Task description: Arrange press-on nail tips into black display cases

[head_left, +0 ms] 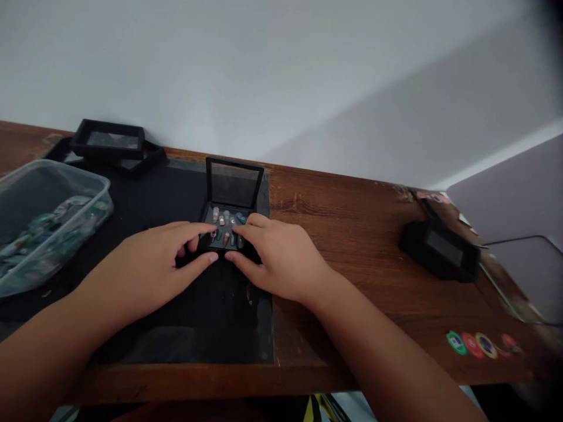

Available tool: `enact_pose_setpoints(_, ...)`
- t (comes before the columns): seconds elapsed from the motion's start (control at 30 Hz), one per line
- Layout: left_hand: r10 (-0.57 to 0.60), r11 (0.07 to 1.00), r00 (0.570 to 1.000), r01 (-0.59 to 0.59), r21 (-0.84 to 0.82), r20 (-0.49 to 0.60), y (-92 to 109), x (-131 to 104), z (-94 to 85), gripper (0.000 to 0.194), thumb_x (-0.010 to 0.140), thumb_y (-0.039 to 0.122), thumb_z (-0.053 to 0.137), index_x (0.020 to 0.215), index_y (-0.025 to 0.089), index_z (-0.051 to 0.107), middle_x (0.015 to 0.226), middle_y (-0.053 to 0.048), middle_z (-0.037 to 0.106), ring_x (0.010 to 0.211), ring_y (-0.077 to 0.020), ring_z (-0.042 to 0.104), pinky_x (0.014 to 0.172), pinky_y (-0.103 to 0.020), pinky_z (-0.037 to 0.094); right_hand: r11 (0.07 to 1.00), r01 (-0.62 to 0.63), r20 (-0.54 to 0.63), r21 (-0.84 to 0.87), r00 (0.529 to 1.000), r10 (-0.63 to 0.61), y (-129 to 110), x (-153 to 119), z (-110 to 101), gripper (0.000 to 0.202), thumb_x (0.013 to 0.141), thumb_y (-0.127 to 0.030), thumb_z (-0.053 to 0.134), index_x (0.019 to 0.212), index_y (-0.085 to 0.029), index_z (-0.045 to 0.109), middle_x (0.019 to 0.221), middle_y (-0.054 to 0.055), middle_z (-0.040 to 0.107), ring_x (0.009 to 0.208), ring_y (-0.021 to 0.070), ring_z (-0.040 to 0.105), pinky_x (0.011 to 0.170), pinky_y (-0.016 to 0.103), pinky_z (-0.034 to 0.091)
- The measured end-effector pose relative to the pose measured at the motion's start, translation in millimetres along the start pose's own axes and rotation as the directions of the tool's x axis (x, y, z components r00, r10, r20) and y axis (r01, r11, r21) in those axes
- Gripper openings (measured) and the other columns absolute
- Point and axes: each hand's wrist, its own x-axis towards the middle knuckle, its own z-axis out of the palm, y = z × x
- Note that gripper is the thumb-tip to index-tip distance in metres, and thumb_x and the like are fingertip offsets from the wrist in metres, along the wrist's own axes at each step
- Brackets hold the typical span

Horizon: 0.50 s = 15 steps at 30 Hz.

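Observation:
A small black hinged case (231, 239) with a clear window lid (233, 183) stands open on the black mat. Several press-on nails (226, 220) in mixed colours lie in it in rows. My left hand (153, 255) grips the case's left front corner, thumb at the front edge and index fingertip over the nails on that side. From the right, my right hand (285, 255) holds the case likewise, its index finger reaching in over the nails and its thumb at the front edge. The fingers partly cover some nails.
On the left stands a clear plastic tub (53, 228) full of small packets. Behind it are stacked black window boxes (108, 139). A black box (440, 249) sits at the right, with round stickers (472, 344) near the table's front edge. A wall rises behind.

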Motion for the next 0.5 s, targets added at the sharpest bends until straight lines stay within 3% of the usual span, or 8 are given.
enact_pose_setpoints(0.1,-0.014,0.995,0.999,0.01,0.095,0.033,-1.3,0.6,0.6,0.047,0.095,0.064,0.057,0.135,0.043,0.07,0.109,-0.001,0.076,0.093,-0.0274,0.068,0.082,-0.043,0.052,1.0,0.008,-0.008,-0.001,1.0,-0.008,1.0,-0.1,-0.4,0.039,0.106,-0.046,0.059,0.129,-0.018,0.073,0.119,0.007,0.075,0.095,0.0245,0.073,0.066,0.035,0.044)
enact_pose_setpoints(0.3,-0.029,0.994,0.999,0.024,0.105,0.04,-3.0,-0.7,-0.1,0.05,0.095,0.065,0.055,0.138,0.043,0.068,0.104,-0.001,0.076,0.089,-0.0262,0.067,0.077,-0.041,0.05,0.999,-0.045,-0.001,0.005,0.999,0.045,3.7,-1.1,-7.8,0.035,0.111,-0.032,0.045,0.128,-0.021,0.074,0.119,0.006,0.074,0.097,0.0234,0.073,0.068,0.036,0.042)
enact_pose_setpoints(0.5,-0.044,0.996,0.999,0.043,0.08,0.011,-4.5,0.1,0.3,0.055,0.093,0.069,0.056,0.136,0.038,0.071,0.104,-0.002,0.076,0.089,-0.0264,0.068,0.078,-0.041,0.052,0.993,-0.117,-0.043,-0.036,0.992,0.115,5.5,-1.6,-8.3,0.027,0.102,-0.04,0.062,0.118,-0.021,0.073,0.115,0.006,0.075,0.089,0.0229,0.071,0.063,0.035,0.039)
